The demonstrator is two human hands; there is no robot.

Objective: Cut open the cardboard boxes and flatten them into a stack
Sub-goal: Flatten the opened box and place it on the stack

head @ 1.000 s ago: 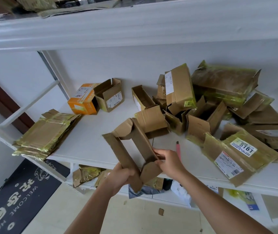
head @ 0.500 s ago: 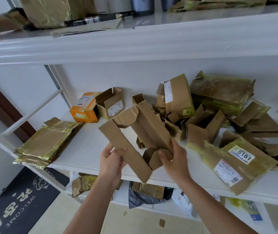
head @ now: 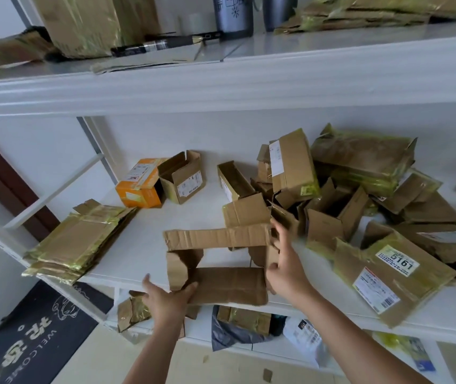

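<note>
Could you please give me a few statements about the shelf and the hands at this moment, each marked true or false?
1. Both hands hold the opened brown cardboard box. True: the left hand grips its near panel and the right hand its right end.
2. The orange cardboard box lies right of the held box. False: it lies to the left, towards the back.
3. A stack of flattened, yellow-taped cardboard lies at the white shelf's left end. True.
4. The parcel labelled 5161 sits on the upper shelf. False: it lies on the same shelf, right of the hands.
5. The held box is pressed fully flat. False: its panels stand apart, with a gap between them.
</note>
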